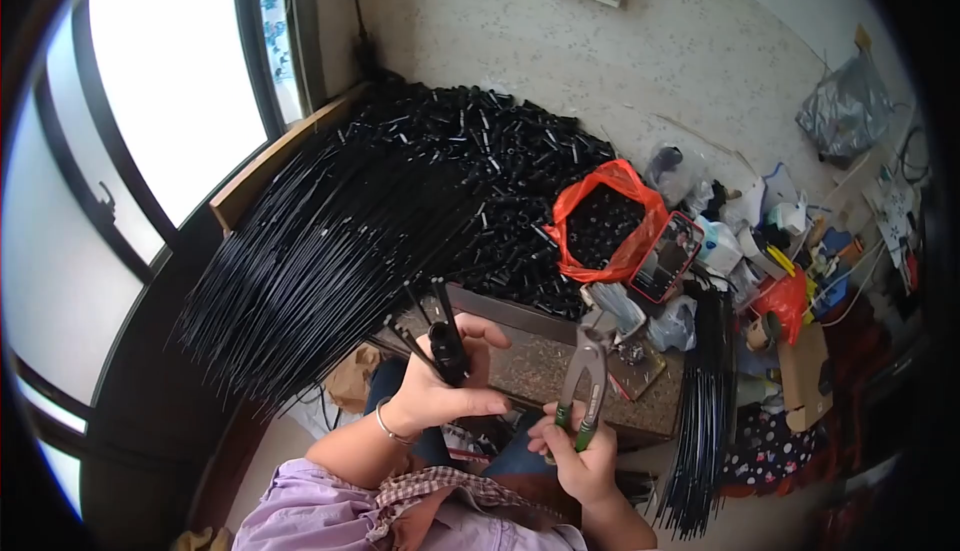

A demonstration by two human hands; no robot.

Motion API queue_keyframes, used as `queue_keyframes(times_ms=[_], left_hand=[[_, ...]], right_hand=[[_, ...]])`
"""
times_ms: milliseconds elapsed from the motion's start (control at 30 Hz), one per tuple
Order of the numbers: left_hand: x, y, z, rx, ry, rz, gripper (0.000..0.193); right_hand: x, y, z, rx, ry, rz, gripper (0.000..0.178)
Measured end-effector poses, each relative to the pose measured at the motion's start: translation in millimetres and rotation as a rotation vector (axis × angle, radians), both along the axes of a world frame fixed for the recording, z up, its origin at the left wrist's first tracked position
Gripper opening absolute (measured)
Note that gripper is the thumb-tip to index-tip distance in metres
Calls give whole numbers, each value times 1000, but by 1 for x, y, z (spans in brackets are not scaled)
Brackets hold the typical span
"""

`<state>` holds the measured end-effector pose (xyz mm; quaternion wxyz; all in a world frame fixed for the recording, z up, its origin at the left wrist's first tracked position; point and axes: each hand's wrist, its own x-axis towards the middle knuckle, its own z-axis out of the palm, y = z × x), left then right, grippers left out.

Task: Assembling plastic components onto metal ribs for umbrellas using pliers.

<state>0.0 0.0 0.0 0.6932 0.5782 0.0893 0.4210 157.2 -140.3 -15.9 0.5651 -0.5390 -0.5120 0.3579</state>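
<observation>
Near the middle, my left hand (pixel 445 391) is closed around a short black plastic tube (pixel 449 351) and several thin black rods (pixel 415 344). The rods' ends stick up past my fingers, and my thumb points to the right. Just right of it, my right hand (pixel 575 451) grips a pair of pliers (pixel 585 381) by their green handles, jaws pointing up and away from me. The jaws look slightly apart, and I see nothing plainly between them. A gap separates the pliers from the left hand.
Long black rods (pixel 300 291) fan out at left beside a heap of short black tubes (pixel 500 161). A red plastic bag (pixel 563 261) holds small dark parts, with a phone (pixel 665 256) beside it. More rods (pixel 700 421) hang over the right table edge (pixel 640 416), near clutter and a cardboard box (pixel 803 381).
</observation>
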Motion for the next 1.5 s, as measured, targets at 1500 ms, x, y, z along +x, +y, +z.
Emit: queue_keyframes(times_ms=[1500], left_hand=[[-11,-16,-11,43,150,69,24]], right_hand=[[89,-6,-111,-443,-1106,-504,39]])
